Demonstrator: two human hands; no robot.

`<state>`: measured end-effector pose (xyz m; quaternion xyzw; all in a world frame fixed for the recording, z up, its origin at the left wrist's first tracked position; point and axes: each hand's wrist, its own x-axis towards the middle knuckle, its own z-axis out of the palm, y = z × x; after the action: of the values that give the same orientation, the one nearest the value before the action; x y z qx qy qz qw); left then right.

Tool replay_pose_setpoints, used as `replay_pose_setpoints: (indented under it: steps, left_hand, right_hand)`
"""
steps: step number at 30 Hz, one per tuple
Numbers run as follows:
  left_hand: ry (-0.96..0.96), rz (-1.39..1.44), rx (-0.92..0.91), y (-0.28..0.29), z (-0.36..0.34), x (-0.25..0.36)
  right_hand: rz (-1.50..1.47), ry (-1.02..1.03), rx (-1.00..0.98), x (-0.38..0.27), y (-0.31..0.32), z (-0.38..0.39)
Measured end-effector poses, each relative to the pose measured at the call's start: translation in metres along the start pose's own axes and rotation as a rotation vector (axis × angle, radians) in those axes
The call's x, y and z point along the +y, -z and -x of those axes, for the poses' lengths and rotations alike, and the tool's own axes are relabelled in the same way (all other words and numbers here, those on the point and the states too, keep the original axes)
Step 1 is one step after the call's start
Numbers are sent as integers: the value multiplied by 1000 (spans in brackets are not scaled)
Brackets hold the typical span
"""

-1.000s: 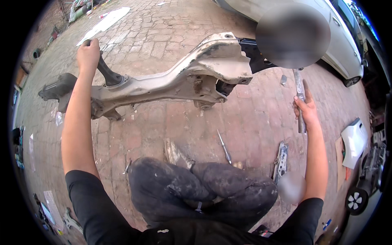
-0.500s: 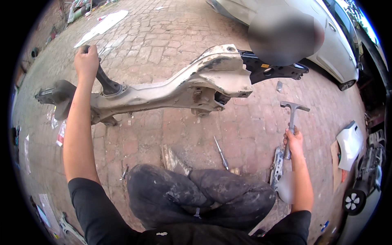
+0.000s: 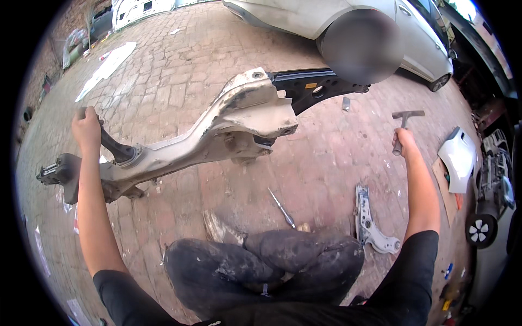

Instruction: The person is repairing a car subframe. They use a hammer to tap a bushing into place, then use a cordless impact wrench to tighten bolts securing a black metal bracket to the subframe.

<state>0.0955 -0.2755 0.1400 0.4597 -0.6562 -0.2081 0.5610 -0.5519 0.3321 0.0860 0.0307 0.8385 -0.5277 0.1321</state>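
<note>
My left hand [image 3: 87, 129] is closed on the upper end of a dark metal arm [image 3: 115, 148]. That arm slants up from a mount near the left end of a long, beige, scuffed car subframe [image 3: 187, 145], which lies across the ground before me. In my right hand [image 3: 404, 139], raised out to the right, is a hammer [image 3: 409, 114] gripped by its handle, its grey head up and clear of the subframe. A black perforated metal part [image 3: 302, 91] with a small yellow label lies behind the subframe's right end.
Near my knees a slim pointed tool [image 3: 282, 208] lies on the brick paving [image 3: 321, 163]. A silver control arm [image 3: 367, 220] is by my right knee. A light-coloured car [image 3: 283, 16] stands behind; a white panel [image 3: 458, 160] lies at right, a white sheet [image 3: 109, 69] at far left.
My right hand has lifted the hammer up and outward, away from my knee. My left hand keeps its hold on the dark arm. The whole view has shifted and tilted.
</note>
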Motion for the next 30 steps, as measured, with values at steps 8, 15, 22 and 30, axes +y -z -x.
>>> replay_pose_setpoints:
  steps: [8, 15, 22, 30]
  left_hand:
    - [23, -111, -24, 26, -17, -23]
    - [33, -191, 40, -26, 15, 18]
    - [3, -80, -26, 19, -15, -19]
    - [-25, -172, 42, 4, 6, 21]
  right_hand:
    - [341, 315, -95, -32, -43, 81]
    - [-14, 83, 228, -33, -7, -31]
    - [347, 358, -131, -66, -67, 75]
    - [217, 154, 47, -44, -70, 53]
